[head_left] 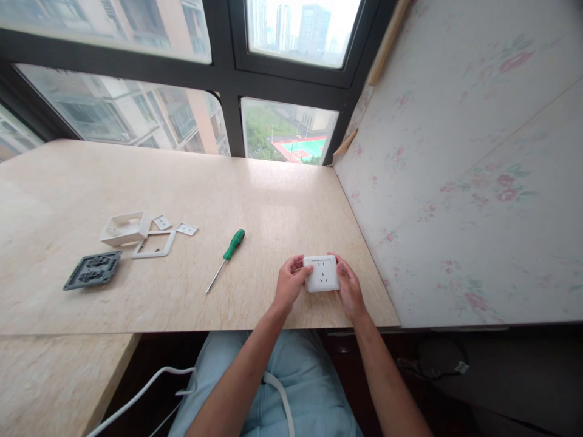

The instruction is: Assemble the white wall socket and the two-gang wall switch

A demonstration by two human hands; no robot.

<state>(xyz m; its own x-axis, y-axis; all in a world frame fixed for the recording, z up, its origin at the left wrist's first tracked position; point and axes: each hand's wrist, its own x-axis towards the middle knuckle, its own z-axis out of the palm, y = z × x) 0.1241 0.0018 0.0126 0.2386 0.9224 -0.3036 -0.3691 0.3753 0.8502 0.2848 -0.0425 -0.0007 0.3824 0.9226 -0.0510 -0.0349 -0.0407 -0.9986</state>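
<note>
A white wall socket (321,273) is held face up between both hands over the near right part of the marble sill (191,182). My left hand (289,286) grips its left edge with curled fingers. My right hand (350,288) grips its right edge. A green-handled screwdriver (226,258) lies on the sill to the left of my left hand, tip pointing toward me.
Further left lie a white mounting box (126,229), a white frame (155,244), two small white cover plates (175,225) and a dark grey socket module (93,270). A flowered wall panel (455,182) borders the sill on the right. Windows stand behind. A white cable (136,396) hangs below.
</note>
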